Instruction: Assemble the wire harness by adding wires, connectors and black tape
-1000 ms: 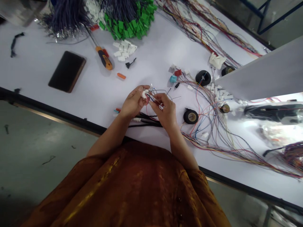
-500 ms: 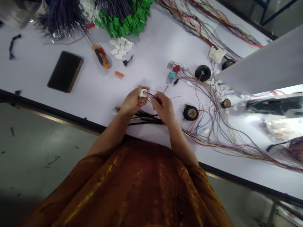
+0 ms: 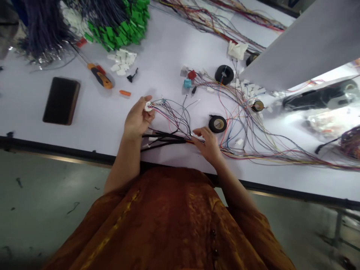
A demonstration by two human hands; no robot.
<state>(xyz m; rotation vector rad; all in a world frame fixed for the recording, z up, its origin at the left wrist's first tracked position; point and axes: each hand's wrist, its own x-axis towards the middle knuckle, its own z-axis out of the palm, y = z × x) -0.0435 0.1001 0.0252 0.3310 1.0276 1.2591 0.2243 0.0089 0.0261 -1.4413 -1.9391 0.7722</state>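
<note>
Single view, from camera worn on person's head, facing forward and steeply down. Torso (image 3: 174, 217) nearest lens, filling bottom centre; left hand (image 3: 137, 119) and right hand (image 3: 209, 147) farther off, near mid-frame. Desk (image 3: 168, 56) spans frame width, near edge slanting down toward right. Floor (image 3: 56, 191) shows below, on both sides of torso.

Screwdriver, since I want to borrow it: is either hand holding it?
No, the screwdriver lies on the table, away from both the left hand and right hand.
</note>
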